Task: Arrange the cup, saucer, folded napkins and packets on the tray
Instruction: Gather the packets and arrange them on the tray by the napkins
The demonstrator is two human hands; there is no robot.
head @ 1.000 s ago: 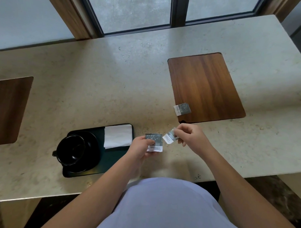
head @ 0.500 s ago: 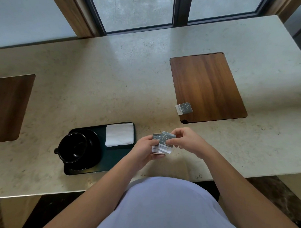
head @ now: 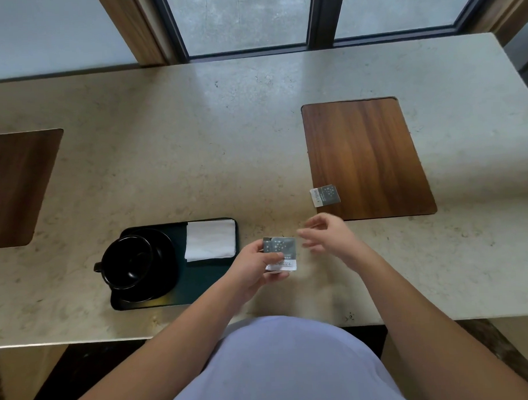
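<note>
A dark tray lies near the table's front edge. On its left half a black cup stands on a black saucer. A white folded napkin lies on the tray's far right corner. My left hand holds stacked grey-and-white packets just right of the tray. My right hand hovers beside them, fingers apart and empty. Another packet lies on the near left corner of the wooden mat.
The stone table runs wide under a window. A second wooden mat lies at the far left. The table's front edge sits right above my lap.
My right hand laid its packet onto the one in my left hand, then let go and drew away to the right with fingers apart.
</note>
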